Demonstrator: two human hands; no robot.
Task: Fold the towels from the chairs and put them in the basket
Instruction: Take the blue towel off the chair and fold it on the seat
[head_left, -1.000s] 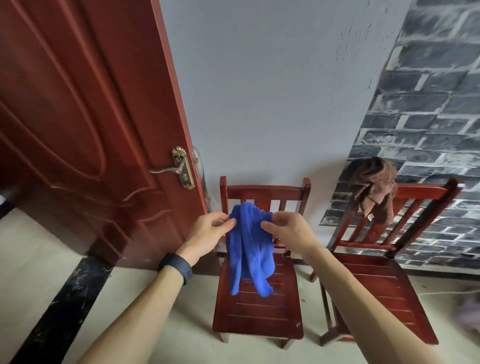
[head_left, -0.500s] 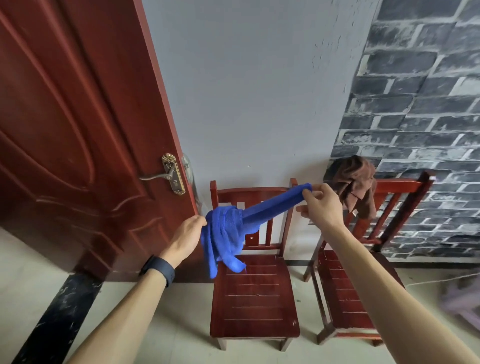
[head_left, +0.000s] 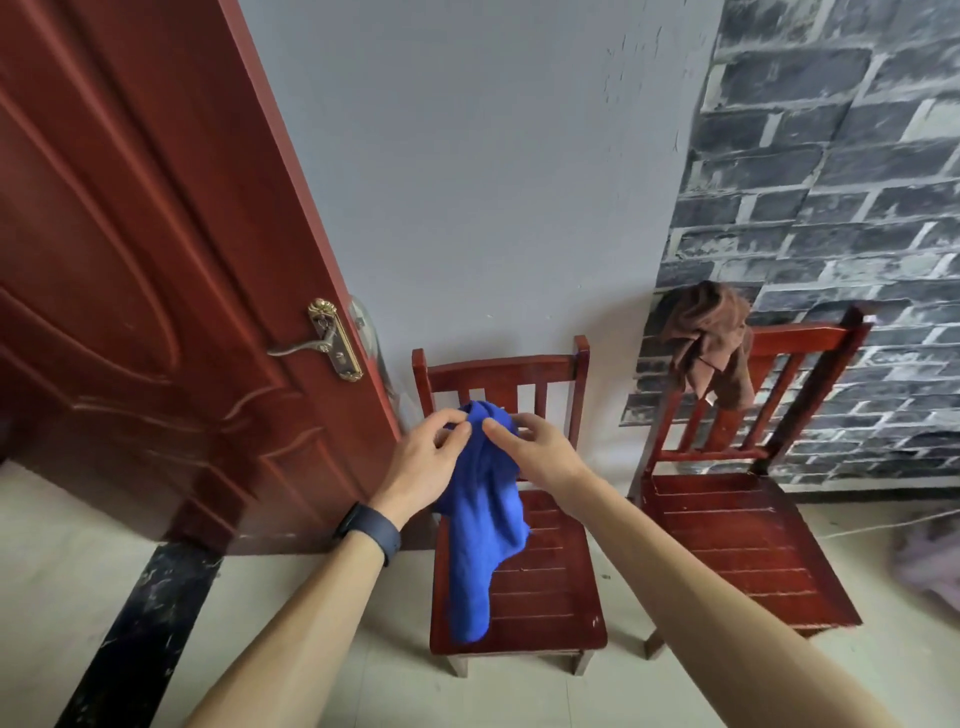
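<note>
Blue towel (head_left: 483, 519): held up, bunched, over the seat of the left chair (head_left: 545, 597); the rest hangs in loose folds toward the seat front.
Left hand (head_left: 426, 462): fingers (head_left: 457, 423) curled, top of the cloth pinched between thumb and fingertips.
Right hand (head_left: 535, 452): cloth pinched the same way, just beside the left hand; the two hands are almost touching.
Brown towel (head_left: 711, 348): draped, crumpled, over the back-rail corner of the right chair (head_left: 737, 545); untouched.
Basket: not identified; a blurred pale shape (head_left: 930, 566) at the right edge cannot be made out.
Progress: judged early. No folded towel is seen, and the blue one looks to be sorted for its corners.
Left to do: blue spread, folded, binned; brown picked up and handled the same way.
Edges: the door (head_left: 130, 260) edge and handle sit close on the left; chair backs are against the wall, with a narrow gap between the chairs.
Open room: space above both seats and near-side floor is usable; a leftward spread is limited by the door.
</note>
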